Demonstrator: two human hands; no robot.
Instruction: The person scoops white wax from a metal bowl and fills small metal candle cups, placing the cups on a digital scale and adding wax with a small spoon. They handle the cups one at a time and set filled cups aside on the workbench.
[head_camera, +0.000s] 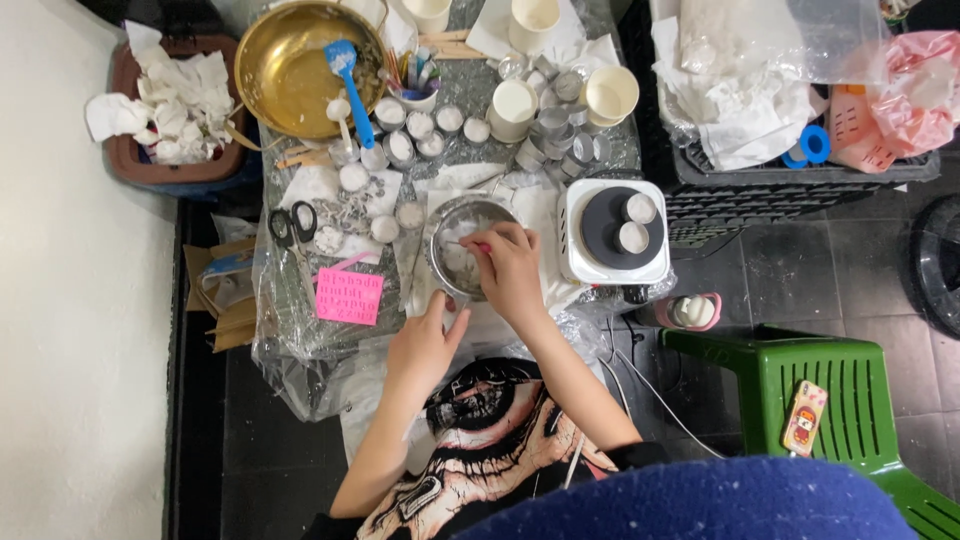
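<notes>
Head view: left hand (425, 345) steadies the light, rigid metal bowl (466, 245) by its rim, while right hand (510, 265) pinches a thin red-tipped tool (470, 244) over brittle-looking white wax pieces (458, 258).

Both bare forearms rise from the lower middle of the frame toward its centre. The left hand (425, 345) sits just left of centre, palm turned down, fingers loosely curled and thumb stretched up to the right. The right hand (510, 265) lies higher, at the middle of the frame, wrist bent, knuckles up, its fingers (487, 248) pinched together pointing left.
</notes>
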